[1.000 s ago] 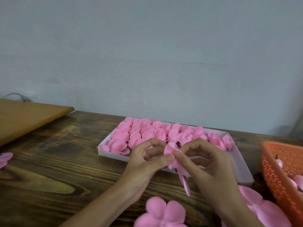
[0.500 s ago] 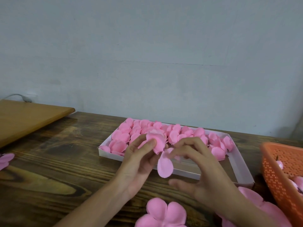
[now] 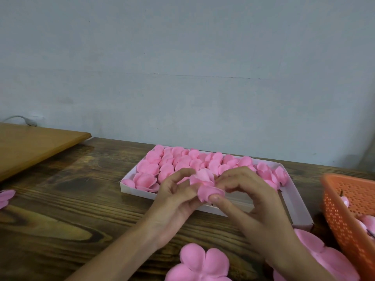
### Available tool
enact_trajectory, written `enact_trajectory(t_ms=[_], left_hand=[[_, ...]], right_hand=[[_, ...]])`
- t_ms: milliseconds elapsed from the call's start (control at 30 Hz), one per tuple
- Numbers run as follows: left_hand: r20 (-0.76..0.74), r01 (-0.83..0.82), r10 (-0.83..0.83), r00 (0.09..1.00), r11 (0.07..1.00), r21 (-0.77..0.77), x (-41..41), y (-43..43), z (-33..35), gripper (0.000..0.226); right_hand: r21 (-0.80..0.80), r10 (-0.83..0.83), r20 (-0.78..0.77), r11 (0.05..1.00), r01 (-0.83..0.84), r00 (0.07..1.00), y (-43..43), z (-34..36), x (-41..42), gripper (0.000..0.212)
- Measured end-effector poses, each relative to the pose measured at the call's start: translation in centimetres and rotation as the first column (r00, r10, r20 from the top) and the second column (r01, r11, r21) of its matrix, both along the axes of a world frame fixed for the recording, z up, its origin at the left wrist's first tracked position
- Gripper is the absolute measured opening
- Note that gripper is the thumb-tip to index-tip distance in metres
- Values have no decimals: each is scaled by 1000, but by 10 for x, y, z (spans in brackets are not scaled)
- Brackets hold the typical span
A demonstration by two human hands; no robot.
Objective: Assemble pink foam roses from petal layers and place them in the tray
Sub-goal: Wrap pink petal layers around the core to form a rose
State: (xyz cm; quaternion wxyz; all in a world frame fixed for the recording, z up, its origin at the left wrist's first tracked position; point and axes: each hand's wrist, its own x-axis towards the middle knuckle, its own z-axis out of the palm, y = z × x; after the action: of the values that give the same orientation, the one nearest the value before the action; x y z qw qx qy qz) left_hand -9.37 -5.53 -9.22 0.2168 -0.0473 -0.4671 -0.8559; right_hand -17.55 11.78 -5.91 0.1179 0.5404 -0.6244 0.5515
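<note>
Soft, even, dimmish light; faint shadows; slight softness and wide-angle bowing.

Cannot see the rose [image 3: 203, 176] base or mid tray [image 3: 138, 189] wall behind the left hand [image 3: 174, 201] and right hand [image 3: 251, 197], and only part of the basket [image 3: 349, 201] and petal layer [image 3: 200, 262] at the right and near edges of the table [image 3: 60, 199]

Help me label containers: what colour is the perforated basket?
The basket is orange, clearest in the head view.

A craft workshop: wooden table [image 3: 81, 199], rose-filled tray [image 3: 134, 188].
</note>
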Motion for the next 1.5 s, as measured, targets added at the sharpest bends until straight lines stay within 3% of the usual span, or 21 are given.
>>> enact_trajectory(t_ms=[133,333,433,600,833,1067,1267,1367,1500], left_hand=[[15,57,-56,998,997,-51,1,0,0,37],[48,25,-20,999,993,-112,1,3,1,38],[68,25,-15,998,989,-143,2,4,1,38],[98,15,-1,995,990,-142,1,6,1,53],[48,98,-92,995,986,-136,3,5,2,31],[30,60,-54,998,959,-278,1,4,-4,37],[22,33,-30,999,986,-162,-1,3,-4,37],[6,-6,6,1000,996,-87,-3,1,-2,39],[7,-28,28,1000,999,-32,-2,-1,1,44]], right_hand=[[-30,66,176,998,-61,982,0,1,3,9],[-68,138,291,990,-124,947,-1,1,3,10],[-85,174,349,984,-153,921,0,1,2,20],[-32,138,358,990,-136,924,2,1,0,48],[25,75,370,996,-90,926,4,3,-3,40],[9,59,383,998,-67,922,3,4,-1,36],[45,39,566,996,-78,824,4,7,1,24],[128,28,676,979,-155,737,6,11,0,40],[129,44,675,976,-176,737,7,12,-1,37]])
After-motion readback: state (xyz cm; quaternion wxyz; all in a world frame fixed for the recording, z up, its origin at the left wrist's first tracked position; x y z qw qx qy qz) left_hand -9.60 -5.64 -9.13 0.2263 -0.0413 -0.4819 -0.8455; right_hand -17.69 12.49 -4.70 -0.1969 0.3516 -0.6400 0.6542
